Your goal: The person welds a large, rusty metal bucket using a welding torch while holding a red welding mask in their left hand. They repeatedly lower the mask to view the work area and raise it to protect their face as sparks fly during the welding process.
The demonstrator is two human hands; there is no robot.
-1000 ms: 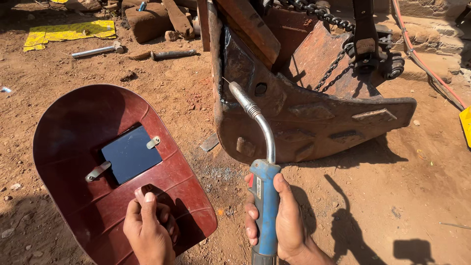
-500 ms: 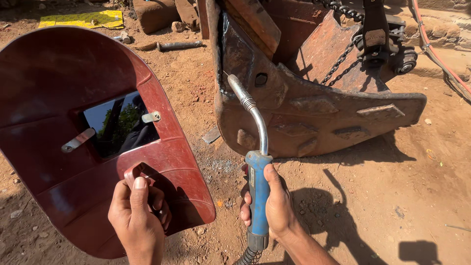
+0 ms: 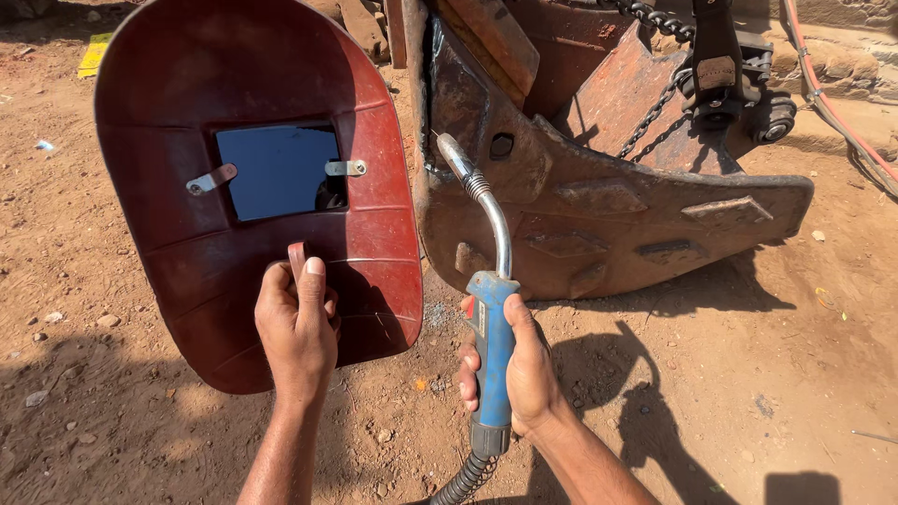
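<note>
My left hand point(image 3: 297, 323) grips the handle on the inside of a dark red welding hand shield point(image 3: 234, 84), held upright at the left of the view; its dark rectangular glass window point(image 3: 276, 170) faces me. My right hand point(image 3: 519, 365) is closed around the blue handle of a welding torch point(image 3: 491, 341). The torch's curved metal neck rises to a nozzle point(image 3: 451, 150) that sits against the left edge of a rusty excavator bucket point(image 3: 608, 215) lying on the dirt.
A chain point(image 3: 655, 23) and a steel bracket hang over the bucket at the upper right. An orange hose point(image 3: 828, 93) runs along the right edge. A yellow sheet point(image 3: 94, 54) lies at the far left. The ground is reddish dirt with small stones.
My left hand has lifted the shield from low and flat up to an upright position in front of me. The torch nozzle has stayed near the bucket's left edge.
</note>
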